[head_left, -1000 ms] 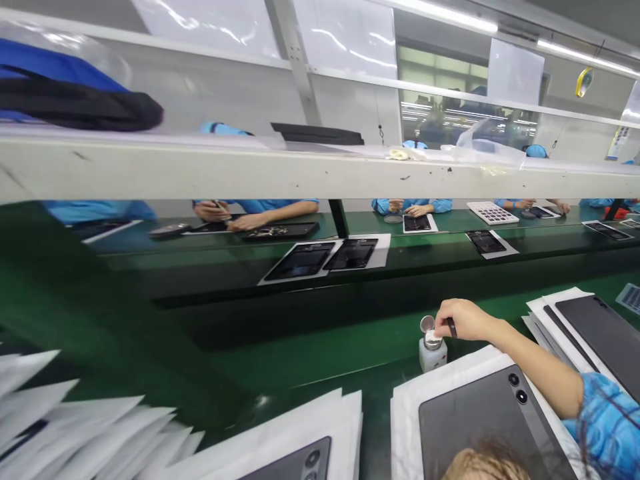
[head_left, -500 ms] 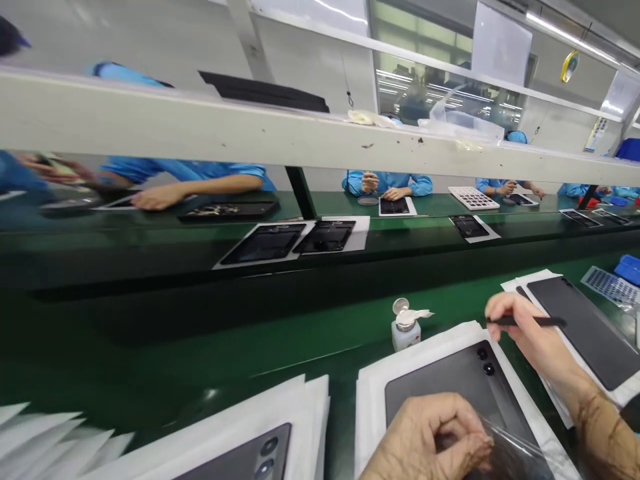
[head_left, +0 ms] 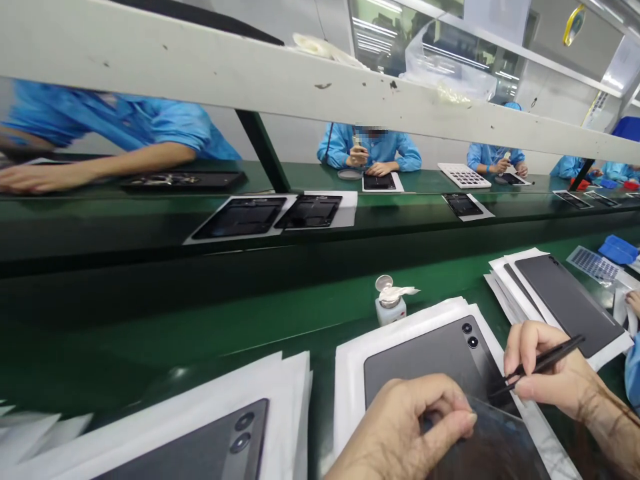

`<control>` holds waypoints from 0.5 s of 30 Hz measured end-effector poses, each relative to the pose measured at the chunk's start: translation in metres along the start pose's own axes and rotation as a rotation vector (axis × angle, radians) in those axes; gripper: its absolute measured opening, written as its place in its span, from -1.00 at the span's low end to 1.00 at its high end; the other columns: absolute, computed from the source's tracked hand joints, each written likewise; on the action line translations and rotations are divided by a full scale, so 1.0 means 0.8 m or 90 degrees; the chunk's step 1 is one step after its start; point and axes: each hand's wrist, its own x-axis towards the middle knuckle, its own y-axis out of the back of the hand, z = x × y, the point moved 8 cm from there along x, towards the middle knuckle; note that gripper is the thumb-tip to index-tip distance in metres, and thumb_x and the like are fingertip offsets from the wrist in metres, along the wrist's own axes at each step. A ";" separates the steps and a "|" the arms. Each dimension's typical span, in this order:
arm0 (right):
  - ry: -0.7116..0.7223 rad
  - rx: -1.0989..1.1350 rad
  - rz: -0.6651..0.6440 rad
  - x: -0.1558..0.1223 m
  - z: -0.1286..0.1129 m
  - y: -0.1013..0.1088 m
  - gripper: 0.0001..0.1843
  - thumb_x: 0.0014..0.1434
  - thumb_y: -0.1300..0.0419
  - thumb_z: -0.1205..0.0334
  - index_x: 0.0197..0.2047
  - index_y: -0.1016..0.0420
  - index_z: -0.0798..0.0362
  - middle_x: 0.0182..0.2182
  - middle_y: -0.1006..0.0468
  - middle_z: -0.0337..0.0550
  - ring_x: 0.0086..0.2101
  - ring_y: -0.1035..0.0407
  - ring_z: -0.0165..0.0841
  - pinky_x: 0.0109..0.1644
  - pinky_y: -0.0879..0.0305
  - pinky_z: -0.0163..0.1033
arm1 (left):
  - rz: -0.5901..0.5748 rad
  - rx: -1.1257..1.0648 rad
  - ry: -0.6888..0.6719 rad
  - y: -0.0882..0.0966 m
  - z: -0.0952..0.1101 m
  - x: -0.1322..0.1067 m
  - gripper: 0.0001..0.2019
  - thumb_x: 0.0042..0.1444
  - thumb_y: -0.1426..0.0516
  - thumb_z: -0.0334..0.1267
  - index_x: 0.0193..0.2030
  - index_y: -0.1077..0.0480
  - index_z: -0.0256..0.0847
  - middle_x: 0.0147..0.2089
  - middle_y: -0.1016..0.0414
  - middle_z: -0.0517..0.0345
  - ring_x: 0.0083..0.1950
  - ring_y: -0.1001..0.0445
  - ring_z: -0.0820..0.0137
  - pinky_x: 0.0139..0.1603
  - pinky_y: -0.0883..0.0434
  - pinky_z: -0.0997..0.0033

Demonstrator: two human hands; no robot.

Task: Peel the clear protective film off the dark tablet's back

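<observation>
My left hand pinches the edge of a clear plastic film over the lower part of a dark grey tablet back cover. Black tweezers are gripped in my right hand, their tips pointing left, close to the film's upper edge; whether they touch it I cannot tell. Two round camera rings show at the cover's upper right corner. Under the cover lie white sheets. The film's lower part runs out of the frame.
A dispenser bottle with raised lid stands behind the cover. Another grey cover lies on white sheets at left, and one more at right. Beyond, dark panels lie on the raised green belt, with blue-sleeved co-workers across.
My right hand has come down and turned, bringing the tweezers' tips near the film. My left hand keeps its pinch. The head view has shifted slightly.
</observation>
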 end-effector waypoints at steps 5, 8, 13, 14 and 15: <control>-0.008 0.039 0.007 -0.001 0.009 0.002 -0.77 0.02 -0.48 0.30 -0.39 -0.48 0.01 -0.38 -0.56 -0.23 -0.48 -0.43 -0.46 -0.48 -0.37 -0.41 | 0.002 0.022 0.030 0.003 0.015 -0.011 -0.83 0.08 -0.16 -0.19 -0.42 -0.54 -0.20 -0.37 -0.65 0.22 -0.27 -0.55 0.36 -0.19 -0.41 0.57; -0.018 0.063 0.004 0.000 0.010 -0.002 -0.77 0.01 -0.48 0.31 -0.39 -0.49 0.01 -0.37 -0.56 -0.24 -0.52 -0.41 -0.49 -0.51 -0.36 -0.42 | -0.002 0.048 0.041 0.002 0.016 -0.010 -0.80 0.10 -0.15 -0.17 -0.41 -0.54 -0.20 -0.35 -0.65 0.22 -0.26 -0.54 0.36 -0.19 -0.40 0.58; -0.031 0.050 0.013 0.002 0.012 -0.005 -0.77 0.00 -0.49 0.28 -0.41 -0.49 0.02 -0.39 -0.56 -0.22 -0.49 -0.42 -0.47 -0.48 -0.36 -0.41 | -0.008 0.070 0.066 0.001 0.009 -0.005 -0.81 0.06 -0.15 -0.16 -0.43 -0.53 -0.19 -0.39 -0.63 0.25 -0.31 -0.51 0.39 -0.22 -0.37 0.58; -0.032 0.047 0.014 0.001 0.012 -0.005 -0.77 0.00 -0.49 0.28 -0.41 -0.49 0.02 -0.40 -0.56 -0.21 -0.48 -0.42 -0.46 -0.48 -0.35 -0.40 | -0.012 0.071 0.074 0.001 0.007 -0.006 -0.81 0.05 -0.14 -0.17 -0.44 -0.53 -0.19 -0.40 -0.62 0.25 -0.31 -0.51 0.39 -0.22 -0.37 0.58; -0.030 0.048 0.016 0.001 0.011 -0.005 -0.77 0.00 -0.49 0.29 -0.41 -0.49 0.01 -0.40 -0.56 -0.21 -0.48 -0.41 -0.45 -0.49 -0.34 -0.40 | -0.016 0.072 0.078 0.000 0.005 -0.007 -0.81 0.04 -0.15 -0.17 -0.45 -0.52 -0.19 -0.41 -0.61 0.26 -0.32 -0.51 0.39 -0.23 -0.37 0.58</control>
